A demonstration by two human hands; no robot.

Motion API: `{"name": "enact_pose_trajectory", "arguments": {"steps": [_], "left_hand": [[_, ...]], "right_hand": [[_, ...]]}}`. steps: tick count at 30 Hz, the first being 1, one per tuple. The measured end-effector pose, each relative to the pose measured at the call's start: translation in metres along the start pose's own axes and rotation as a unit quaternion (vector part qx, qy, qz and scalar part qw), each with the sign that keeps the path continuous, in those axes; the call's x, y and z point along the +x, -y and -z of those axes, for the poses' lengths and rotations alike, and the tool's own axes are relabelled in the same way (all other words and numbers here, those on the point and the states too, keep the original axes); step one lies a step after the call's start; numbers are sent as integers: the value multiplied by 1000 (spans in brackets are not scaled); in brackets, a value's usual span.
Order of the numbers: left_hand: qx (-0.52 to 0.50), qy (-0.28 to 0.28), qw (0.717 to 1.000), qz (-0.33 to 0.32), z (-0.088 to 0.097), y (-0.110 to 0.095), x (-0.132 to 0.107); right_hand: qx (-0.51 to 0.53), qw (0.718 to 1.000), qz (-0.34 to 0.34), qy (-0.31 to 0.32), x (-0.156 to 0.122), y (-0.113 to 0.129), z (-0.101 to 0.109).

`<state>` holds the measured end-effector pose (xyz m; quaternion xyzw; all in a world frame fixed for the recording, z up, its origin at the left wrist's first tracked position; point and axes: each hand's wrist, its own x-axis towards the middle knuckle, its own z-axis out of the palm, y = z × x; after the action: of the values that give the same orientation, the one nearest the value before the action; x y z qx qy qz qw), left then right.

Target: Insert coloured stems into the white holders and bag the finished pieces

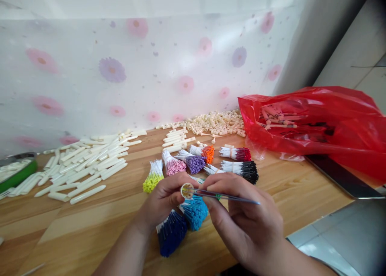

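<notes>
My left hand [164,201] pinches a small cream tube [187,191] with its open round end towards me. My right hand [244,215] is closed on thin metal tweezers [223,195] whose tips reach into the tube's mouth. Just below my hands lie a dark blue bundle of sticks [171,232] and a light blue bundle [194,212]. Beyond them lie bundles tipped yellow [152,178], pink [174,165], purple [194,162], orange [206,152], red [238,153] and black [243,169].
Cream tubes [87,167] lie scattered on the wooden table [105,223] at left, small cream caps [217,123] at the back. A red plastic bag [325,123] with more parts sits at right over a dark tablet [340,175]. A flowered sheet [120,67] hangs behind.
</notes>
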<state>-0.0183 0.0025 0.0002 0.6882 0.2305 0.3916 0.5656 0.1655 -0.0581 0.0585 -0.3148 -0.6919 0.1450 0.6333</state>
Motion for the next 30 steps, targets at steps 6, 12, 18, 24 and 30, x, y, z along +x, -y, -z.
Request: {"name": "enact_pose_trajectory", "arguments": {"steps": [6,12,18,24,30], "left_hand": [[-25,-3,1000,9,0,5,-1],[-23,-6,1000,6,2,5,-2],[-19,-11,1000,9,2,6,-2],[-25,7,1000,12,0,2,-1],[-14,3,1000,5,2,6,-2]], "right_hand": [[-2,1000,5,-10,1,3,7],[-9,1000,2,-10,0,3,6],[-1,1000,-1,-19,1,4,3],[10,1000,9,-10,3,5,1],[21,1000,1,-14,-5,5,4]]}}
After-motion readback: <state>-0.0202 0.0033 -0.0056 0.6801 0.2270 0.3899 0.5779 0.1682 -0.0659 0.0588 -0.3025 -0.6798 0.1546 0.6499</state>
